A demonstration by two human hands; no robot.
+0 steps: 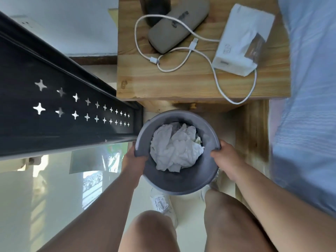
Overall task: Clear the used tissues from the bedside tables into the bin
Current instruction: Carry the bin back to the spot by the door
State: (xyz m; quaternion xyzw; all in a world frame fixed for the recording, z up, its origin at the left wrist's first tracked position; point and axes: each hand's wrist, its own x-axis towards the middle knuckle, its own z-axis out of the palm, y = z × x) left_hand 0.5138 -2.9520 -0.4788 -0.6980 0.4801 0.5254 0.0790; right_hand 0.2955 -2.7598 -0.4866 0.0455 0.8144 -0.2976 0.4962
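A round grey bin (179,184) sits low in front of the wooden bedside table (181,82), above my knees. Crumpled white tissues (175,148) fill its inside. My left hand (135,160) grips the bin's left rim, fingers curled over the edge. On the right rim, my right hand (227,159) holds on the same way. No loose used tissue shows on the table top.
On the table lie a grey glasses case (178,24), a looped white cable (181,57) and a white tissue pack (241,40). A black rail with star cut-outs (63,110) runs on the left. The blue bed (309,97) lies to the right. My white shoes (163,204) stand below the bin.
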